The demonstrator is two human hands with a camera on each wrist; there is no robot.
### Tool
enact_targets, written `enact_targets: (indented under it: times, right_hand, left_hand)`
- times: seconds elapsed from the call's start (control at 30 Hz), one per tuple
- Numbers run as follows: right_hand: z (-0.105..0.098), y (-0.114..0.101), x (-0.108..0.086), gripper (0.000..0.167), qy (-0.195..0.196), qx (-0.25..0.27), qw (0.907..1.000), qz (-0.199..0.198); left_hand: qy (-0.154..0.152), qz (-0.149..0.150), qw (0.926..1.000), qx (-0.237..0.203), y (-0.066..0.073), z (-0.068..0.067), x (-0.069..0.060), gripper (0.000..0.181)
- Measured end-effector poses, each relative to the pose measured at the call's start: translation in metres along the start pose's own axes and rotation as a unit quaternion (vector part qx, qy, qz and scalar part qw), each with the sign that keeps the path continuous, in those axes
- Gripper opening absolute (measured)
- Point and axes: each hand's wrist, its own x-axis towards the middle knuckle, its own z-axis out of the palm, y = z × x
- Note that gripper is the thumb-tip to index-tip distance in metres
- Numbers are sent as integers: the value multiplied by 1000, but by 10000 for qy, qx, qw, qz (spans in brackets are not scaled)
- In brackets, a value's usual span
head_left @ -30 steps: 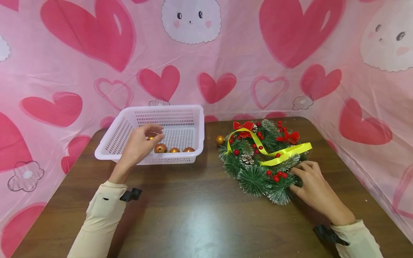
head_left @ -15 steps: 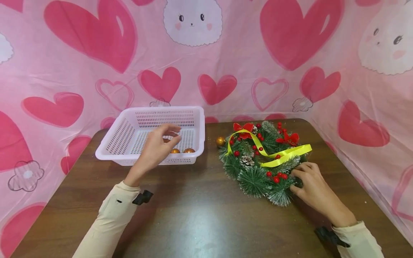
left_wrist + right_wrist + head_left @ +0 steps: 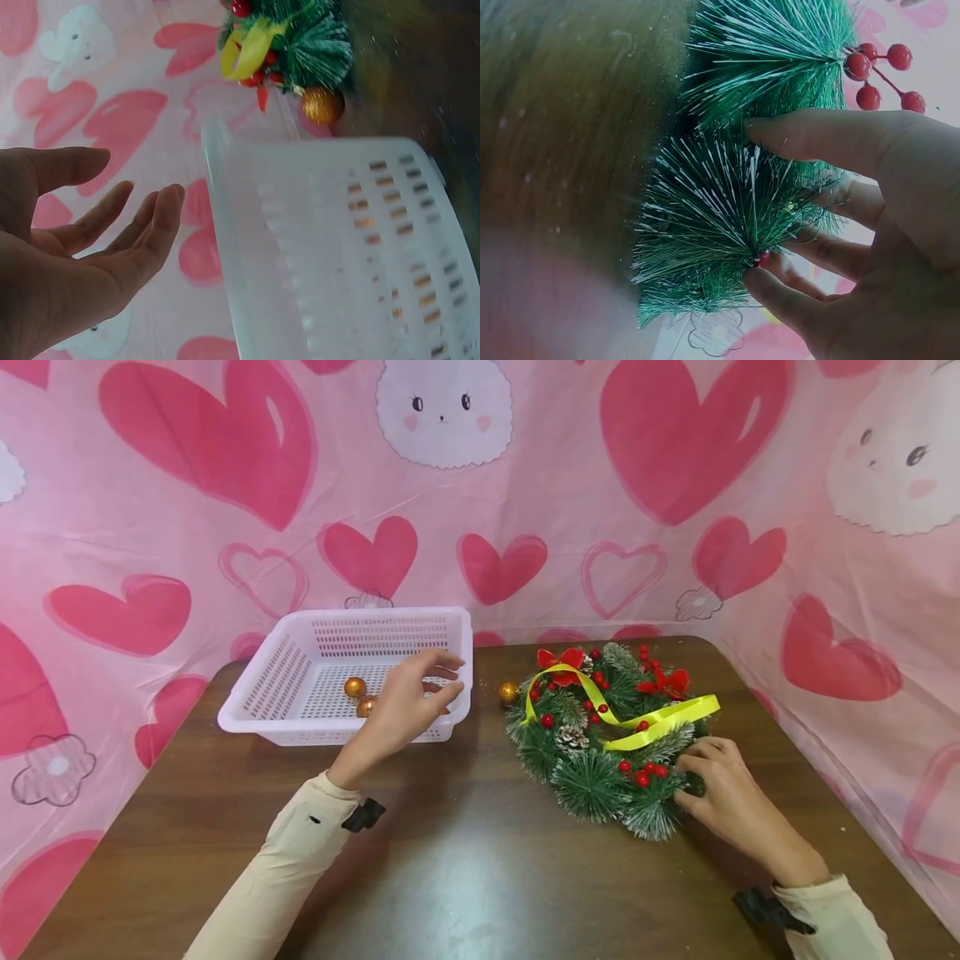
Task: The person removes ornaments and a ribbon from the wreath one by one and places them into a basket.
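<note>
Over the near right side of a white perforated basket (image 3: pixel 281 726), my left hand (image 3: pixel 405 706) hovers with fingers loosely bent and nothing between them. In the left wrist view the left hand (image 3: pixel 97 240) is apart from the basket wall. Gold and copper baubles (image 3: pixel 355 687) lie in the basket, some hidden behind the hand. My right hand (image 3: pixel 738 806) grips the near right edge of a green Christmas wreath (image 3: pixel 592 785). In the right wrist view its thumb (image 3: pixel 810 139) and fingers curl round the frosted needles. The wreath carries red berries, red bows, a pine cone and a yellow ribbon (image 3: pixel 660 720).
A single gold bauble (image 3: pixel 508 693) sits on the brown wooden table (image 3: pixel 450 868) between basket and wreath. Behind the table and along its right side hangs a pink cloth (image 3: pixel 480 493) with hearts.
My left hand has moved right across the basket, uncovering baubles on the left and covering those on the right. The right hand and wreath have stayed in place.
</note>
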Motion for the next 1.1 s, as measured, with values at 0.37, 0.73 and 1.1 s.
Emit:
enact_targets:
  times: [0.37, 0.73, 1.1]
  right_hand:
    - [-3, 12, -5, 30, -47, 278, 9995, 130]
    - [-6, 16, -7, 30, -54, 293, 9995, 95]
    - [-8, 16, -7, 30, -109, 245, 9996, 33]
  left_hand:
    - [-559, -140, 9974, -434, 2, 32, 7, 27]
    - [-818, -196, 9957, -390, 4, 60, 9, 30]
    - [-903, 71, 9947, 488, -6, 94, 12, 37]
